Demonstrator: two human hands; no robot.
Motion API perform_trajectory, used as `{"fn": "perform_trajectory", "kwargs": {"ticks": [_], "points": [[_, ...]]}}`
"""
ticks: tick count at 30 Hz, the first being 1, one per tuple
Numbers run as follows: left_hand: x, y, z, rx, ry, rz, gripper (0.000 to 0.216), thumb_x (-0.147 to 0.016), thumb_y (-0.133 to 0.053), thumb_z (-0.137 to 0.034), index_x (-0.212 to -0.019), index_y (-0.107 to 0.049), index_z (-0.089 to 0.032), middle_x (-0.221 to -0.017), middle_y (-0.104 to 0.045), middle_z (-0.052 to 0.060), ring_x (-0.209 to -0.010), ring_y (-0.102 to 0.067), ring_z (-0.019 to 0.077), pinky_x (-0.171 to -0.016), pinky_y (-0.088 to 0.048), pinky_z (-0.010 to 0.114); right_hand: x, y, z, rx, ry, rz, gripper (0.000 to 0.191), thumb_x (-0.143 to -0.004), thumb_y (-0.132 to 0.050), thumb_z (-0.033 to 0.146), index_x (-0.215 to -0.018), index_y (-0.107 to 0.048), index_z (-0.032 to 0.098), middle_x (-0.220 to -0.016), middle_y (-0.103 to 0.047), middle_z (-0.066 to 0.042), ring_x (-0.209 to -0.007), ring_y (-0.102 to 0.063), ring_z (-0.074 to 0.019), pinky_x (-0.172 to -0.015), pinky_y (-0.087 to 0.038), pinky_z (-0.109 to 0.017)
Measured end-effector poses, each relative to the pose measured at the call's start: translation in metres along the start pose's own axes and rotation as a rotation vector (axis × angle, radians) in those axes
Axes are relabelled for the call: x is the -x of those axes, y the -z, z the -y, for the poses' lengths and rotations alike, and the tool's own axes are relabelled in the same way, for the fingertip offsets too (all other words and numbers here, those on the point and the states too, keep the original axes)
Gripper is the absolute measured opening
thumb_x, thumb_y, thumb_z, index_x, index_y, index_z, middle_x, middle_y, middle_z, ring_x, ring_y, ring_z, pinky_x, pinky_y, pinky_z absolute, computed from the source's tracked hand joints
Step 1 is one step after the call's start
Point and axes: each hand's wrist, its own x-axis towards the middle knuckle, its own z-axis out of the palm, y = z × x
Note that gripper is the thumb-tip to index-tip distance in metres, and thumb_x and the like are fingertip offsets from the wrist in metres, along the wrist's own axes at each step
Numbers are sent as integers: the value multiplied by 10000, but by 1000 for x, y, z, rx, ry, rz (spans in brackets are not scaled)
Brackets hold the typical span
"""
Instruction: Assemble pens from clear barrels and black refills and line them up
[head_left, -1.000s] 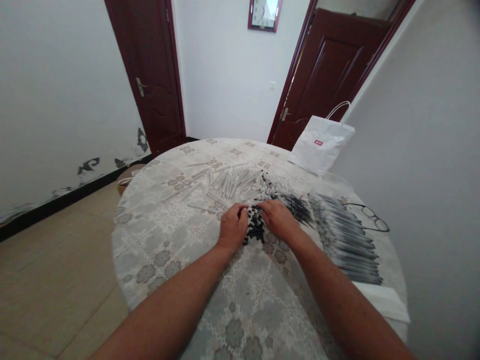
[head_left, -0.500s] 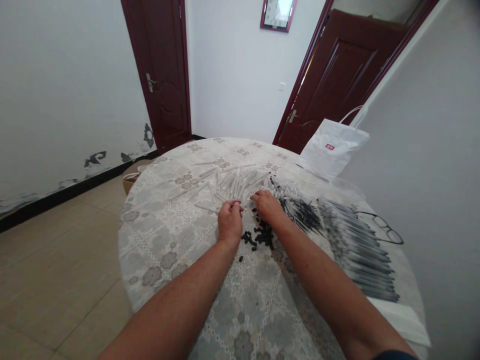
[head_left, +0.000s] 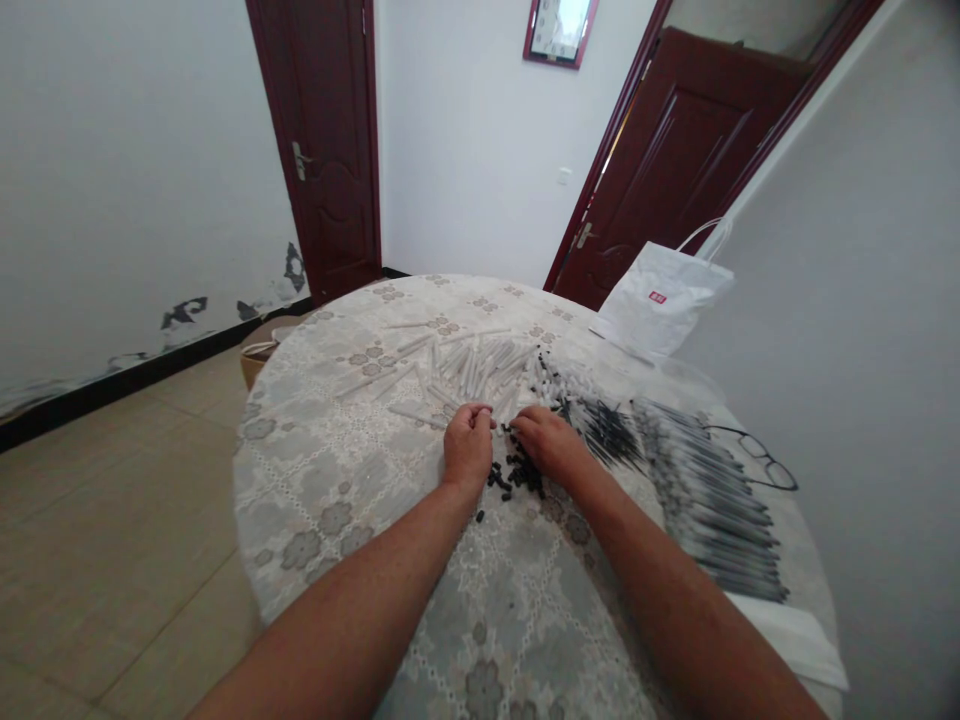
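Left hand (head_left: pixel 467 445) curled closed just near the tubes (head_left: pixel 480 365), contents hidden, right hand (head_left: pixel 551 443) laid on black caps (head_left: pixel 517 472) mid-table, grip not discernible, pens (head_left: pixel 712 500) ranged right.

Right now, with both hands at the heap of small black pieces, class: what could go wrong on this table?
1. The small black pieces lie loose between the left hand and right hand. One stray piece sits apart, nearer the person, so a careless sweep could send more off the round table.
2. The glasses lie beside the row of dark pens near the right rim; a forearm swing might knock them off.
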Motion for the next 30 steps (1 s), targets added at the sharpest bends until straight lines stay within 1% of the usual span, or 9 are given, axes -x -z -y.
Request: {"fn": "perform_trajectory", "kwargs": {"ticks": [3,6,9,12,15,18,22,25,30], "points": [[6,-2,-2,29,-1,55,247,-832,-536,-342,-932,-693,-179,-772,-695,41,-657,-622,165,-622,-481,280,25,7,5,-158,-15,-202,281,-996,-445,222,-1188,-647,190,-1211,-636,-119,-1146,-567,-208,-1025,-418,-329],[8,-4,-5,114,30,119,253,-818,-551,-357,-931,-679,-171,-742,-674,33,-573,-578,139,-545,-457,257,51,16,6,-372,-193,-468,283,-995,-446,290,-1187,-634,202,-1179,-662,-117,-1099,-608,-221,-1004,-455,-367],[2,-4,-10,251,64,134,286,-813,-554,-392,-936,-648,-152,-741,-655,38,-557,-571,125,-531,-471,245,69,19,-3,-699,-460,-707,298,-974,-479,410,-1136,-629,211,-1043,-703,-84,-849,-666,-196,-825,-540,-358],[-6,3,-17,311,36,105,343,-848,-518,-457,-958,-623,-150,-803,-669,57,-619,-622,134,-639,-541,289,76,14,-21,-1061,-594,-879,349,-918,-546,495,-1082,-607,192,-949,-702,-52,-656,-635,-147,-648,-558,-311],[-4,18,-22,167,-62,81,368,-905,-454,-476,-1007,-619,-164,-890,-696,84,-783,-686,182,-786,-562,359,76,3,-37,-1227,-644,-933,375,-863,-611,515,-1050,-609,190,-873,-693,-26,-585,-605,-129,-560,-541,-278],[16,37,-18,-275,-254,205,408,-940,-432,-473,-1158,-628,-188,-1117,-692,126,-1075,-652,249,-975,-491,436,74,-7,-46,-1316,-658,-935,375,-848,-622,508,-1048,-619,190,-834,-690,-14,-553,-591,-123,-513,-523,-261],[54,53,-5,-788,-501,464,827,-786,-663,-582,-1479,-415,-204,-1535,-401,190,-1435,-344,361,-1149,-305,517,71,-17,-51,-1460,-645,-976,362,-835,-632,494,-1023,-615,185,-802,-677,2,-521,-574,-105,-470,-501,-231],[69,47,3,-992,-530,534,996,-718,-694,-672,-1534,-330,-234,-1590,-300,202,-1465,-262,410,-1160,-253,553,68,-22,-54,-1533,-664,-991,356,-821,-642,491,-991,-613,179,-777,-674,7,-501,-566,-97,-443,-486,-216],[63,14,8,-1073,-555,492,961,-779,-584,-728,-1530,-330,-184,-1565,-323,232,-1463,-264,410,-1163,-244,545,67,-25,-59,-1625,-687,-1019,359,-793,-659,471,-981,-616,169,-730,-671,11,-480,-556,-98,-418,-477,-209]]}}
